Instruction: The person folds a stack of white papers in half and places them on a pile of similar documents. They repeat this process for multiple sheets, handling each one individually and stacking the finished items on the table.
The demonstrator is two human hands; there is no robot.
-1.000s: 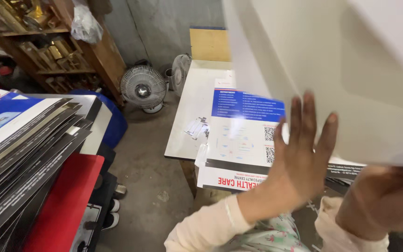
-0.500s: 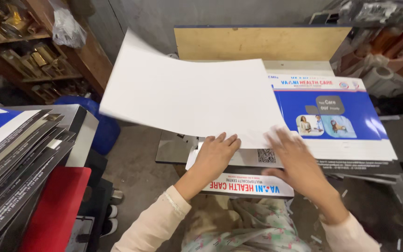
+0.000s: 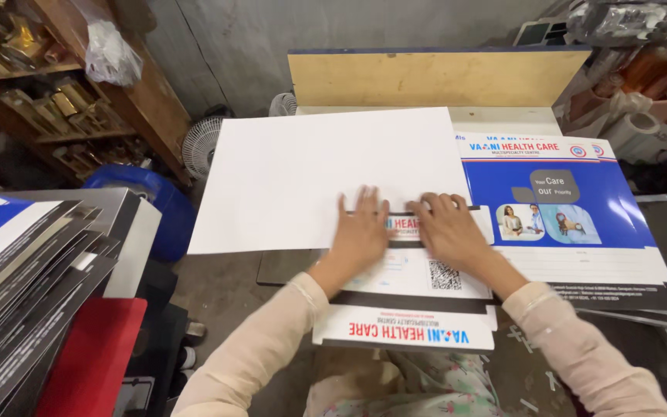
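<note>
Head view: white sheet point(image 3: 310, 174) under both flat hands

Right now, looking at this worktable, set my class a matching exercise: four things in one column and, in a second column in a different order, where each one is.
Things:
1. white sheet
2. blue printed poster
3. table fan
4. plywood board

Places:
A. on the floor, left of the table
B. standing upright at the table's far end
C. under the fingertips of the left hand and right hand
D. flat on the right side of the table

Pairs: 1-C, 2-D, 3-A, 4-B
</note>
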